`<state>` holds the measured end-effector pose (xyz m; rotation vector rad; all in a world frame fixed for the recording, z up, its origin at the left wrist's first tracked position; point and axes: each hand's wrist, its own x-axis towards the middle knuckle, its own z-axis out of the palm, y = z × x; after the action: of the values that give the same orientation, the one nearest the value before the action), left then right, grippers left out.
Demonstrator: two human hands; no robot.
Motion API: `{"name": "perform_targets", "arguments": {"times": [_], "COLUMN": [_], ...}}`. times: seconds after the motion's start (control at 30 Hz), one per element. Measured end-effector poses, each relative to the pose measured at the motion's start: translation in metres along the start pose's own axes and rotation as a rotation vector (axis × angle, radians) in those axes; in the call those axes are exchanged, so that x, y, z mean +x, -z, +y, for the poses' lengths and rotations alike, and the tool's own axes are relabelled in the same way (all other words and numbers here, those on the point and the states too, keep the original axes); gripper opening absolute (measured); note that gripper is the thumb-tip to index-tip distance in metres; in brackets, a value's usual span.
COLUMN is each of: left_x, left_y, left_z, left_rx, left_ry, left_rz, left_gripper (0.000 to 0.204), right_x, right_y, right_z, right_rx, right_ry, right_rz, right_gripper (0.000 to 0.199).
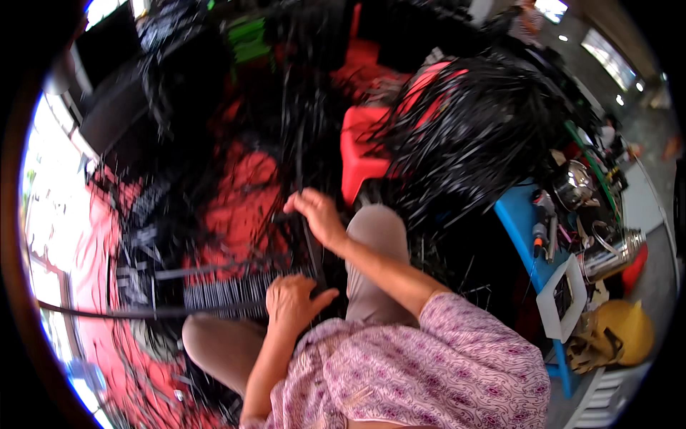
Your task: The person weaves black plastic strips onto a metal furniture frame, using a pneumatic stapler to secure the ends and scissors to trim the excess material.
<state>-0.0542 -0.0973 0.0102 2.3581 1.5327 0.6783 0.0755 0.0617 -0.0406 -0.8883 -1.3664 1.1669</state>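
1. I look down on a cluttered workroom with a red floor cover (239, 186), loose black strips strewn over it.
2. The right hand (318, 214) is held out above the knees, its thumb and fingertips close together by a thin upright strip (312, 250); from here I cannot tell whether they pinch it.
3. Nearer me, I have the left hand (289, 304) palm down, thumb spread away from the bent fingers; I cannot tell what is gripped underneath.
4. It lies at the right end of a ribbed black panel (221, 294), and a long black band (143, 313) runs in from the left toward it.
5. Past the right knee I see a red stool (364, 154), with a big bundle of black strips (486, 129) spilling over it.
6. Off to the right, a blue table (518, 214) carries a steel flask (611, 254) and a shiny pot (574, 182).
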Motion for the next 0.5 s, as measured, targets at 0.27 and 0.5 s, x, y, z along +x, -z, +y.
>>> {"name": "perform_targets", "arguments": {"times": [0.27,0.5], "left_x": [0.003,0.000], "left_y": [-0.009,-0.008], "left_z": [0.006,0.010], "left_rx": [-0.013,0.042], "left_ry": [-0.093,-0.083], "left_rz": [0.100,0.050], "left_gripper": [0.049,0.050], "right_x": [-0.037,-0.053], "right_y": [-0.003,-0.007], "right_z": [-0.037,-0.041], "right_rx": [-0.240,-0.317], "right_ry": [0.111,0.247], "right_rz": [0.129,0.203], "right_gripper": [0.027,0.021]}}
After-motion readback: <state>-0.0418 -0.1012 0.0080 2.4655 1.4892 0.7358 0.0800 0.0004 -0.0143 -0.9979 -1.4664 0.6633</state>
